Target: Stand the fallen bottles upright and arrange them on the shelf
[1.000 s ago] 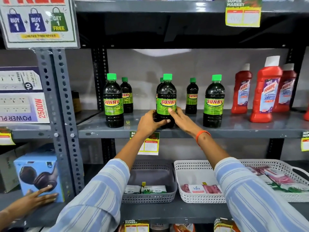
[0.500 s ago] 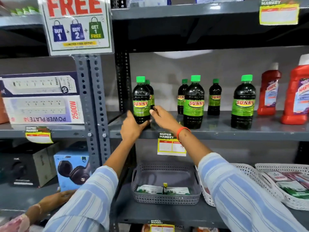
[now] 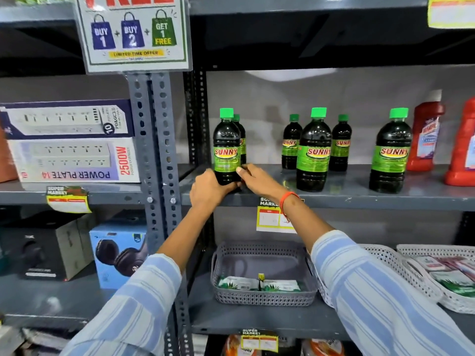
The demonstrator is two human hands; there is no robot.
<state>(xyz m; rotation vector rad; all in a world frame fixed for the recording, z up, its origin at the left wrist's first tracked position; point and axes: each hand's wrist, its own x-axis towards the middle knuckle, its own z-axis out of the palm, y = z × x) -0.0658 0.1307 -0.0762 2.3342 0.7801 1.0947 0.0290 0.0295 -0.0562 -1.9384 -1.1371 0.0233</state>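
Both hands clasp the base of one upright Sunny bottle [image 3: 227, 147]: left hand [image 3: 209, 190] wrapped round its left side, right hand [image 3: 257, 177] pressing its right. It stands on the shelf [image 3: 334, 199] beside the perforated post [image 3: 156, 140].

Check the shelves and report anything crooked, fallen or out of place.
All six Sunny bottles stand upright; none has fallen. One oddity: the Power Plate box on the neighbouring shelf lies upside down, its lettering inverted. Both hands clasp the leftmost bottle.

Both hands [image 3: 210, 187] clasp upright bottle [image 3: 227, 150] base
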